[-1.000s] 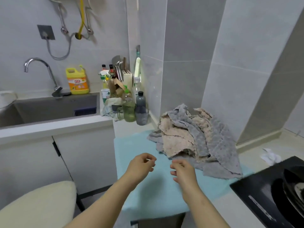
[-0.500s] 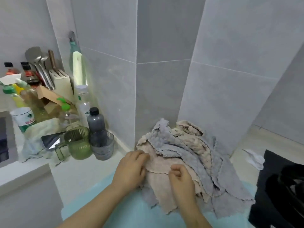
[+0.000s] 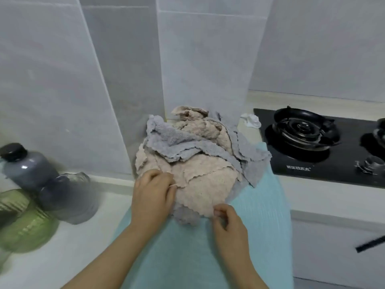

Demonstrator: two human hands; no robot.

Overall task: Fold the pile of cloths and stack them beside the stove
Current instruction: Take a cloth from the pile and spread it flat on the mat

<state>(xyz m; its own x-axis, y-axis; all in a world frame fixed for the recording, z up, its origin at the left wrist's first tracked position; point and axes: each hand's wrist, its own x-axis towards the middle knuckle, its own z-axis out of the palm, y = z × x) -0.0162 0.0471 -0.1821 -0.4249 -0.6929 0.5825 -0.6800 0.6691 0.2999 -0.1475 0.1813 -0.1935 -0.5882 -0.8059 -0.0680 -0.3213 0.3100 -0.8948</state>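
A rumpled pile of beige and grey cloths [image 3: 193, 151] lies against the tiled wall, on a light blue mat [image 3: 260, 215]. The top beige cloth [image 3: 204, 184] faces me. My left hand [image 3: 153, 193] pinches its left edge between thumb and fingers. My right hand [image 3: 228, 224] pinches its near scalloped corner. The black gas stove [image 3: 312, 151] sits to the right of the pile.
A grey bottle [image 3: 27, 165], a grey cup [image 3: 68, 197] and a green cup [image 3: 25, 224] stand on the white counter at the left. A crumpled white tissue [image 3: 251, 120] lies between the pile and the stove. Tiled walls close in behind.
The view has swung right and closer, bringing the stove into sight. Both hands went from the mat onto the pile and now pinch the top beige cloth.
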